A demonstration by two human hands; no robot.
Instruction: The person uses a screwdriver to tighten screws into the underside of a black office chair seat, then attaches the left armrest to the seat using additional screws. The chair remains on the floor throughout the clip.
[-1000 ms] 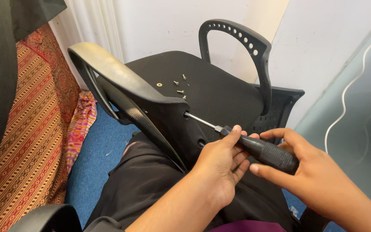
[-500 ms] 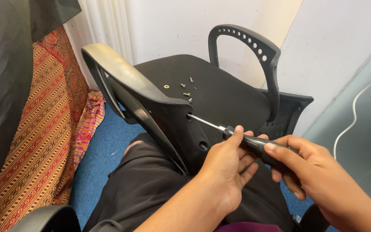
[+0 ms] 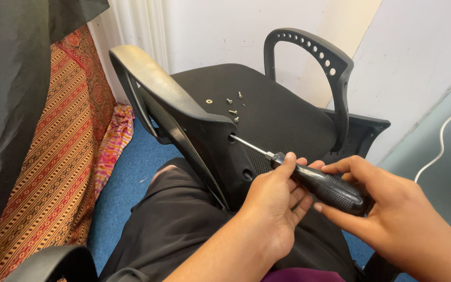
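Screwdriver [image 3: 319, 184] with a black handle lay level above the person's lap, its tip set into a hole in the near armrest [image 3: 184, 117] of the black chair [image 3: 283, 117]. Right hand [image 3: 398, 219] gripped the handle; left hand [image 3: 275, 203] pinched its front end. Loose screws [image 3: 233, 104] lay on the seat

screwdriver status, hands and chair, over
Both hands on screwdriver: left hand at the shaft end, right hand on the handle. Tip in armrest hole. Loose screws on seat, nothing in the way.
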